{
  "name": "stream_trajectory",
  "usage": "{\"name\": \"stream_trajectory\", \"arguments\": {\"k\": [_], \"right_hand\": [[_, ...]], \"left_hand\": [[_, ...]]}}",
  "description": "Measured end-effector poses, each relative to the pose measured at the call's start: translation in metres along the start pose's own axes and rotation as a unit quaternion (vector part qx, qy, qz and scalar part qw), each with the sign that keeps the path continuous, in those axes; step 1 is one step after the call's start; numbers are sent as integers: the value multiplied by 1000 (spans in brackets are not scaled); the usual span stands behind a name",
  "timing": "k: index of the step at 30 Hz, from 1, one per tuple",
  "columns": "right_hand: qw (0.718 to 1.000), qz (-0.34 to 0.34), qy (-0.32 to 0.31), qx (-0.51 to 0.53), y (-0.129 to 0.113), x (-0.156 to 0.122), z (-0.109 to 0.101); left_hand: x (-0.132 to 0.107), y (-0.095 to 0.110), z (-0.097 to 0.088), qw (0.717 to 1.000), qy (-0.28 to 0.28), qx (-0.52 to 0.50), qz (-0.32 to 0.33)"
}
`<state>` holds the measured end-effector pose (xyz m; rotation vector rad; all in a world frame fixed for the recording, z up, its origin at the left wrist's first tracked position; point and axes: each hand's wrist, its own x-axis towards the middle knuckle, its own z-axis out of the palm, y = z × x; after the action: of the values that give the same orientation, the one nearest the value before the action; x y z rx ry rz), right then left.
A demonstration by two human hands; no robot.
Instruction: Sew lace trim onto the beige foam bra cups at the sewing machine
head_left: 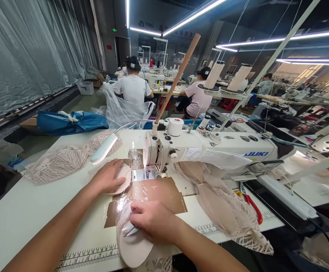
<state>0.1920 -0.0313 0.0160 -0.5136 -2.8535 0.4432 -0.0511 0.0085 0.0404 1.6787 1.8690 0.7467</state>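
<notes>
My left hand (pixel 107 176) lies flat on a beige padded cup with lace (pixel 124 177), just left of the needle of a white sewing machine (pixel 209 149). My right hand (pixel 150 219) is closed on the near part of the same beige lace piece (pixel 133 245), with a small metal tool showing under its fingers at the table's front edge. A brown glossy plate (pixel 158 192) lies under the work.
Stacks of beige lace cups (pixel 59 162) sit at the left of the white table (pixel 25 211). More lace fabric (pixel 223 207) hangs right of the needle, beside red-handled scissors (pixel 253 206). A lamp (pixel 103 150) hangs over the table. Other people sit sewing at the back.
</notes>
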Motion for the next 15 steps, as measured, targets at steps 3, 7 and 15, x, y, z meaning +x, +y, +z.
{"name": "stream_trajectory", "arguments": {"k": [3, 7, 15], "right_hand": [[999, 48, -22, 3, 10, -8, -3], [982, 158, -2, 106, 30, -26, -17], [875, 233, 104, 411, 28, 13, -21]], "left_hand": [[8, -15, 5, 997, -54, -40, -39], [-11, -20, 7, 973, -154, -156, -66], [-33, -6, 15, 920, -227, -312, -73]]}}
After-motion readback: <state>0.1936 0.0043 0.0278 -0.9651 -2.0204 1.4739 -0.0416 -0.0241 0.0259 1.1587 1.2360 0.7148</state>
